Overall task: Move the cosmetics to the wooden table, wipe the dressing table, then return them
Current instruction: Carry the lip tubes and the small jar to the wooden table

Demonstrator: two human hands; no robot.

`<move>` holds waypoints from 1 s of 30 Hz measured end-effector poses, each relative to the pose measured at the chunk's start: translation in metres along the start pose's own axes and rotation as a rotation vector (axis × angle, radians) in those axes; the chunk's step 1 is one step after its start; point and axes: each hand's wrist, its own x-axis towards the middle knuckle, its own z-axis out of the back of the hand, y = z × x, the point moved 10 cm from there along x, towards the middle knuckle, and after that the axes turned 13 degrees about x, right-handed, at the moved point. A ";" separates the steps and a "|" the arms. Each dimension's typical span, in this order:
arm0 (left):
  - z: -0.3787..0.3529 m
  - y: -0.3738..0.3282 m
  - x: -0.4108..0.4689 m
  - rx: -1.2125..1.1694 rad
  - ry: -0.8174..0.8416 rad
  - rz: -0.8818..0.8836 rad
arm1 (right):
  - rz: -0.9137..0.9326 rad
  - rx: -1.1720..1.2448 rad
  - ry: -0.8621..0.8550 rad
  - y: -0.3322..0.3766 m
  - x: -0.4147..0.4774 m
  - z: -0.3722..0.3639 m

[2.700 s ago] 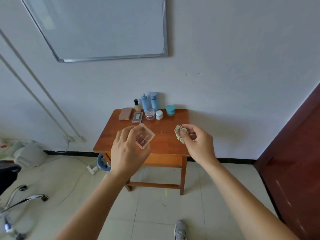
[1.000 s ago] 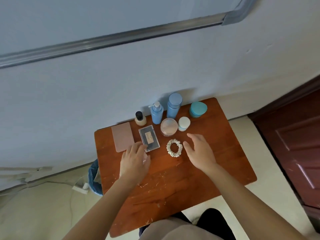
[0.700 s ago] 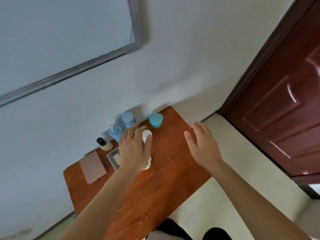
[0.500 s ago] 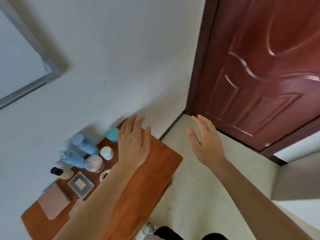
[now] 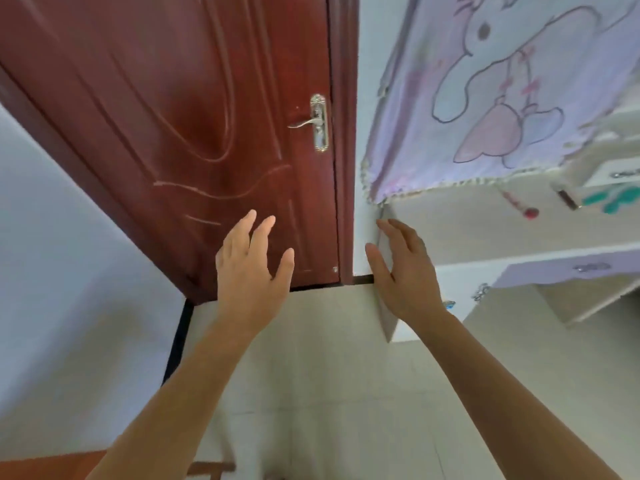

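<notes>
Dressing table (image 5: 467, 233) standing right, pale wood-grain, fringed purple cloth (image 5: 519, 81) hanging over it. Right hand (image 5: 405, 271) hovering by its side edge, left hand (image 5: 249, 271) before glossy red door (image 5: 173, 116); both spreading fingers, holding nothing. Pale tiled floor (image 5: 329, 375) lying open below. Wooden table (image 5: 45, 465) corner peeking near left.

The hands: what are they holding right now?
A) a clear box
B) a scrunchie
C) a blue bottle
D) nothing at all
D: the left hand and the right hand are both held out in front of the red door, with their fingers spread and nothing in them.
</notes>
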 end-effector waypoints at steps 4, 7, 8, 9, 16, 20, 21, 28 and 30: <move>-0.055 -0.105 0.044 -0.028 0.058 -0.218 | -0.098 -0.031 -0.150 -0.066 0.011 0.084; -0.102 -0.180 0.069 -0.078 0.110 -0.333 | -0.161 -0.099 -0.222 -0.118 0.015 0.136; -0.117 -0.203 0.076 -0.091 0.126 -0.368 | -0.185 -0.119 -0.239 -0.135 0.017 0.151; -0.132 -0.226 0.084 -0.100 0.139 -0.398 | -0.208 -0.140 -0.253 -0.152 0.021 0.167; -0.246 -0.379 0.150 -0.228 0.277 -0.501 | -0.316 -0.320 -0.298 -0.254 0.093 0.276; -0.289 -0.476 0.193 -0.264 0.313 -0.621 | -0.405 -0.398 -0.332 -0.302 0.132 0.349; -0.296 -0.500 0.201 -0.269 0.318 -0.649 | -0.426 -0.415 -0.349 -0.313 0.137 0.367; -0.360 -0.622 0.233 -0.226 0.400 -0.796 | -0.538 -0.422 -0.451 -0.397 0.158 0.459; -0.389 -0.640 0.239 -0.178 0.416 -0.792 | -0.565 -0.417 -0.431 -0.432 0.169 0.471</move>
